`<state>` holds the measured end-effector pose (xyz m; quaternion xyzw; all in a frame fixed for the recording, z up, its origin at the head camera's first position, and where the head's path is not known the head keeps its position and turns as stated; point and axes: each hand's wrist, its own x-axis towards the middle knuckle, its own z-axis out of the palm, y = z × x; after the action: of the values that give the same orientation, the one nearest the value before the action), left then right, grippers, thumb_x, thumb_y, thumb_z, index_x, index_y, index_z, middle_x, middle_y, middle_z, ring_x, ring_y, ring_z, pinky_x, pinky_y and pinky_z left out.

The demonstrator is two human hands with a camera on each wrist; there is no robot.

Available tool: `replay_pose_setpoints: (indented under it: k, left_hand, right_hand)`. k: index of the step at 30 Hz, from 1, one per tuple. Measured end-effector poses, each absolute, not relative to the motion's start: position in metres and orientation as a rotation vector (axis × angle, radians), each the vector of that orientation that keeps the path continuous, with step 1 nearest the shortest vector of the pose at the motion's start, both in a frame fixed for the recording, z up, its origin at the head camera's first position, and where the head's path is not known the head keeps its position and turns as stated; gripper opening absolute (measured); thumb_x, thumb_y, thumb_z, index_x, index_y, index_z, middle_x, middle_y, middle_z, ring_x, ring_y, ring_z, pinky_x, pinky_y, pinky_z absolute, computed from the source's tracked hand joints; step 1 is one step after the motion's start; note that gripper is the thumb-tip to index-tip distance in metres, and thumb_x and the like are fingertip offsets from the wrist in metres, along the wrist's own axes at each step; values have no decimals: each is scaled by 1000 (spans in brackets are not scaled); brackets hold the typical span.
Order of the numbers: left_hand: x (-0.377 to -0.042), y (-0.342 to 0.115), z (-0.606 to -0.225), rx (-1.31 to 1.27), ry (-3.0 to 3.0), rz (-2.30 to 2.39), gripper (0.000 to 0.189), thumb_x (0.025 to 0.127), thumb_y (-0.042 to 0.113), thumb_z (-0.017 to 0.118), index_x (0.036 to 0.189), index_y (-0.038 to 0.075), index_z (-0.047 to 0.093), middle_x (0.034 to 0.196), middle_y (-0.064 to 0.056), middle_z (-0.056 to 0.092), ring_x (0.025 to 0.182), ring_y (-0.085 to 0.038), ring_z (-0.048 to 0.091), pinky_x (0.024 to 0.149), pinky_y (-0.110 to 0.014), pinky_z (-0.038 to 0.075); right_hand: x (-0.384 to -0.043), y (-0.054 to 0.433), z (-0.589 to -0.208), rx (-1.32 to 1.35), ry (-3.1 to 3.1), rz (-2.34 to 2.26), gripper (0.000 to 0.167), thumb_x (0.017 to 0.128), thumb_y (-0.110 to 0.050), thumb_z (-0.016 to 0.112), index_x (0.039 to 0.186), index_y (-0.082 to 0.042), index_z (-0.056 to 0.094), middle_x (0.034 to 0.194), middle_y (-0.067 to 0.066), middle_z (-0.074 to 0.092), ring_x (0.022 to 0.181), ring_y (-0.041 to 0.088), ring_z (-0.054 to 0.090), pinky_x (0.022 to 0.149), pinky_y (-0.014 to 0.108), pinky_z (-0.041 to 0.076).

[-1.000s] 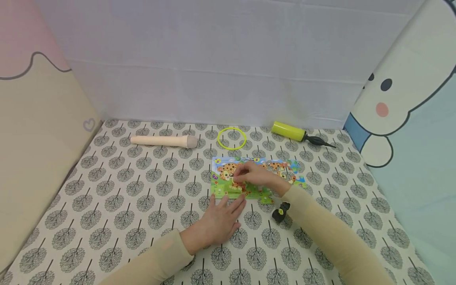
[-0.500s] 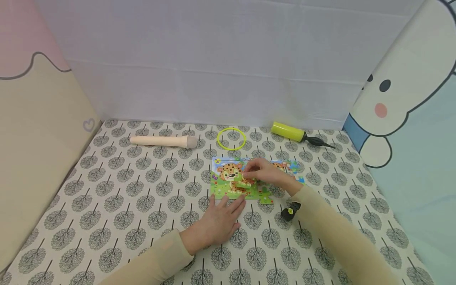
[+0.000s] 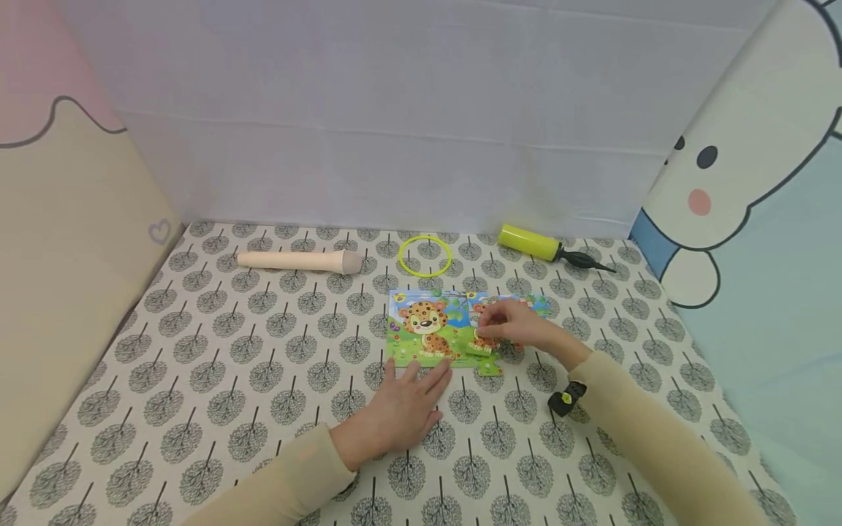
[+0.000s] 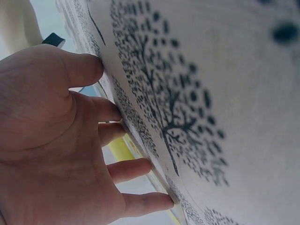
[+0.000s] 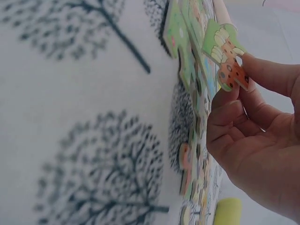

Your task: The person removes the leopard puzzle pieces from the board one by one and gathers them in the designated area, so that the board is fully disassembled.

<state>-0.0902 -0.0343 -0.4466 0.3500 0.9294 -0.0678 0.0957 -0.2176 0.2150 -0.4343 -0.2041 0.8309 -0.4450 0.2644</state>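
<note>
A leopard puzzle (image 3: 434, 343) lies on the tree-patterned cloth, its left part joined into a picture. In the head view my left hand (image 3: 403, 413) rests along the near edge of the picture with fingers spread; the left wrist view shows straight fingers (image 4: 133, 169) touching that edge. My right hand (image 3: 520, 326) pinches a puzzle piece (image 5: 228, 58) between thumb and fingertips, held above the surface. Green, white and spotted orange show on it. Beneath and beyond my right hand are more pieces (image 3: 541, 303), partly hidden. A green piece (image 3: 490, 367) juts from the lower right.
At the back lie a pale microphone-shaped stick (image 3: 299, 261), a yellow ring (image 3: 425, 275) and a yellow hand pump (image 3: 529, 242) with a black nozzle. A black band with a yellow-green detail (image 3: 567, 398) sits at my right wrist. Fabric walls enclose the table.
My right hand has moved rightward from over the leopard picture, carrying the puzzle piece and uncovering the leopard's body. My left hand stays at the near edge.
</note>
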Motion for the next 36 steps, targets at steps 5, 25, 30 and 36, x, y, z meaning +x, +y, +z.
replay_pose_setpoints:
  k: [5,25,30,36]
  left_hand:
    - [-90,-35,-448,1046,2758,-189,64,101,49,33,154,17,18,159,3,6,135,-30,28,101,-65,28]
    - [-87,-35,-443,1062,2753,-229,63,101,47,33,154,16,19,159,2,8,134,-31,29,100,-65,29]
    - [-86,-36,-441,1068,2763,-232,62,101,46,34,153,15,21,159,1,11,133,-31,31,100,-65,30]
    - [-87,-35,-442,1066,2761,-240,62,101,47,33,154,16,20,159,2,10,133,-31,30,100,-65,29]
  right_hand:
    - [-211,231,-436,-595,2238,-1211,15,91,-17,66,90,-2,67,76,10,61,64,22,50,57,34,44]
    - [-204,275,-435,-607,2188,-1002,15,91,-17,66,83,-5,67,70,6,61,60,17,50,56,29,45]
    - [-203,272,-432,-703,2290,-901,13,92,-17,65,83,-8,68,70,2,62,59,17,53,55,31,47]
    - [-199,270,-429,-709,2341,-869,10,92,-13,65,85,-7,68,67,2,61,58,18,55,53,33,47]
